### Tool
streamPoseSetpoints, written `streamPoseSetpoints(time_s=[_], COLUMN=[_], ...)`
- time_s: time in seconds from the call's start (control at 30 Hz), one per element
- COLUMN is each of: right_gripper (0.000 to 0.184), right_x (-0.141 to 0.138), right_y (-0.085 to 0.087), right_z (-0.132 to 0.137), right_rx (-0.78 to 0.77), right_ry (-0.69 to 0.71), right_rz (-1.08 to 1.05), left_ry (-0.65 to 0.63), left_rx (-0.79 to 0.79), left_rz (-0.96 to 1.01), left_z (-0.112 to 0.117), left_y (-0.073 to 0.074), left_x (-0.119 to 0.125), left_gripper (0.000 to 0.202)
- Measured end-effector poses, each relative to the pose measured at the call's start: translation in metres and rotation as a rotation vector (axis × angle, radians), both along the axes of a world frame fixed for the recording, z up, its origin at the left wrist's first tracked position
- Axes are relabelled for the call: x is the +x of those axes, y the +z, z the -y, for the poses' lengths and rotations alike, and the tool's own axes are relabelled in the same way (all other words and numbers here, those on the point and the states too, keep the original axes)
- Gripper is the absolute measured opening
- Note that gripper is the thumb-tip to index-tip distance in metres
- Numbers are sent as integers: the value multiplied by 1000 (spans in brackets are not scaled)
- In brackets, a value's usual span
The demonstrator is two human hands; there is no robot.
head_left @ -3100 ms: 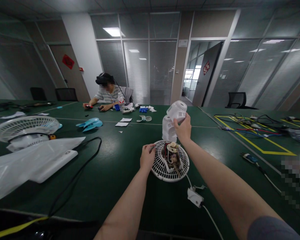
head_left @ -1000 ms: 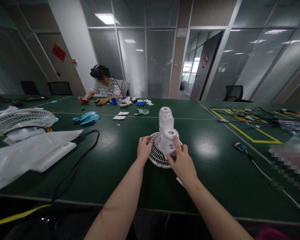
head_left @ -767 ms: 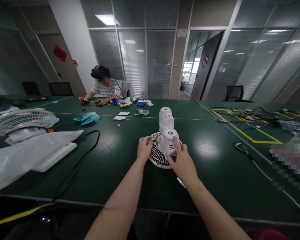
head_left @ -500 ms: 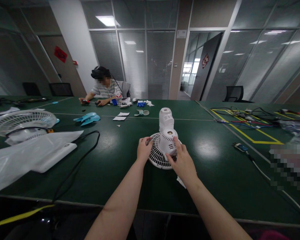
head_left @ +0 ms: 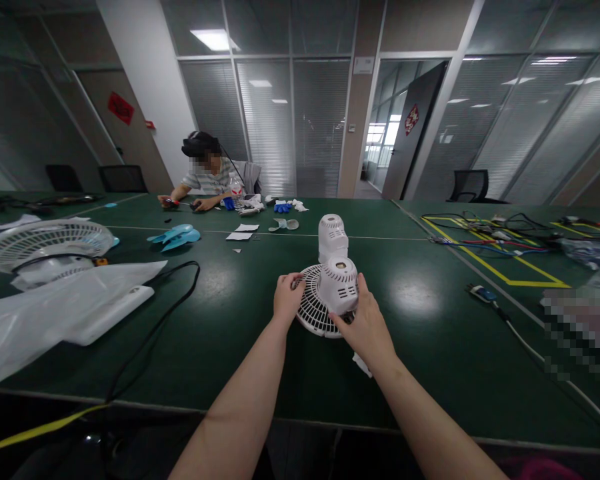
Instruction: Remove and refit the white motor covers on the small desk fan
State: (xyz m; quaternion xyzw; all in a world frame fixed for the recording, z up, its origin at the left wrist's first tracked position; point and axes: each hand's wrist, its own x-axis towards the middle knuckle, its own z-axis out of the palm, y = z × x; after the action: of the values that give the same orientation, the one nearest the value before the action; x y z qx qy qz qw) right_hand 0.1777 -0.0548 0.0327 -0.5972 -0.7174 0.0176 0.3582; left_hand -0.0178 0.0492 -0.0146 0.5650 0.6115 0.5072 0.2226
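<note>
A white fan grille (head_left: 311, 315) lies flat on the green table in front of me. On it sits a white slotted motor housing (head_left: 339, 287) with a small opening in its top. My left hand (head_left: 287, 299) grips the grille's left rim with curled fingers. Against the right side of the housing, my right hand (head_left: 365, 323) has its thumb low at the front and its fingers wrapped round the side; some fingertips are hidden. Just behind stands another white vented part (head_left: 332, 235), partly covered by the housing.
Left, a second fan grille (head_left: 55, 243) and a plastic bag (head_left: 75, 300) lie near a black cable (head_left: 180, 293). Blue fan blades (head_left: 175, 237) are farther back. A co-worker (head_left: 213, 177) sits across the table. To the right are a plug (head_left: 481, 293) and wires (head_left: 500, 240).
The fingers of my right hand have shifted from the front of the housing to its right side. The housing has turned slightly to the right. My left hand has stayed put.
</note>
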Motion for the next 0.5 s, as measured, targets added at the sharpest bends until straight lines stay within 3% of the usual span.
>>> streamPoseSetpoints(time_s=[0.23,0.37,0.5], right_gripper=[94,92,99], right_x=[33,81,146], right_y=[5,10,9], right_z=[0,10,24], right_rx=[-47,-85,-98], right_ry=[-51,-101,-254], right_rz=[-59,-88,-96], left_ry=[-176,-161,-166], left_rx=[1,4,-60], left_rz=[183,167,107], left_z=[2,1,0], left_y=[1,-2,-6], left_x=[2,1,0], left_gripper=[22,23,23])
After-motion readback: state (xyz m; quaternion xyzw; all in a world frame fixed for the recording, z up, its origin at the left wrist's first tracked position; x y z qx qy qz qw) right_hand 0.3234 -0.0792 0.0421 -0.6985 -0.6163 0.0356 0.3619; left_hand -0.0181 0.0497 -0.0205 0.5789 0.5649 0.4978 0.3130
